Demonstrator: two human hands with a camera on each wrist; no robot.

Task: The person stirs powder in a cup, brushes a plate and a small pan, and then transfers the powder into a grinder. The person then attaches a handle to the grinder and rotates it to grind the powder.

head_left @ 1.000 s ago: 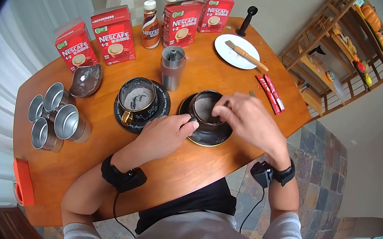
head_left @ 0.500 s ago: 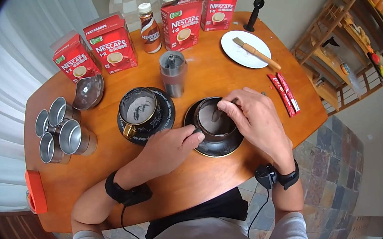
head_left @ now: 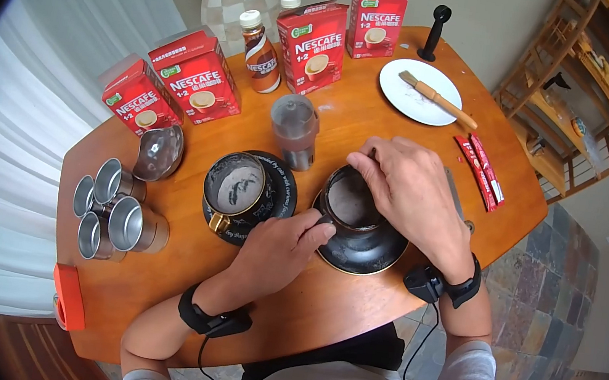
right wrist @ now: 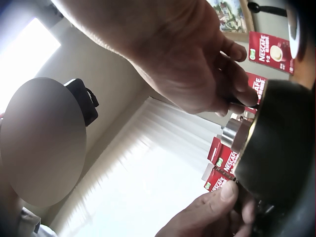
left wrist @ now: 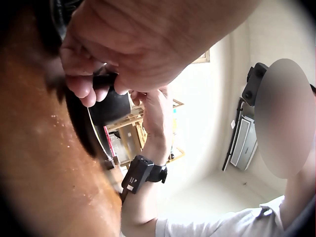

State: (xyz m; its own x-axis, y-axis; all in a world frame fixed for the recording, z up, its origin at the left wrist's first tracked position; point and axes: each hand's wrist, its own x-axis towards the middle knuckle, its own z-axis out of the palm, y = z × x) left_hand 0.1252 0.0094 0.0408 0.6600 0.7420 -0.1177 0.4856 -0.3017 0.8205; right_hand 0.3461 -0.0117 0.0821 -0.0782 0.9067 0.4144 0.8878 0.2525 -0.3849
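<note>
My left hand (head_left: 277,252) pinches the handle of a black cup (right wrist: 279,140) with a gold rim. The cup stands on a black saucer (head_left: 361,257), and a greyish-brown content (head_left: 351,200) shows inside it. Over the cup's far right rim, my right hand (head_left: 415,193) holds a dark spoon (right wrist: 243,101) with curled fingers; its lower end is hidden in the cup. Left of my hands stands a second black cup (head_left: 219,202) with a gold handle, pale powder inside, on a lettered black saucer (head_left: 285,187).
A metal grinder (head_left: 298,131) stands behind the cups. Red coffee boxes (head_left: 203,81) and a bottle (head_left: 262,61) line the back. Metal cups (head_left: 142,226) and a dark bowl (head_left: 161,153) sit left. A white plate (head_left: 408,104) with a brush (head_left: 436,97) and red sachets (head_left: 485,171) lie right.
My right hand has shifted about the cup's rim with the spoon, which showed inside the cup half a second ago. My left hand stays on the handle. The head view has shifted.
</note>
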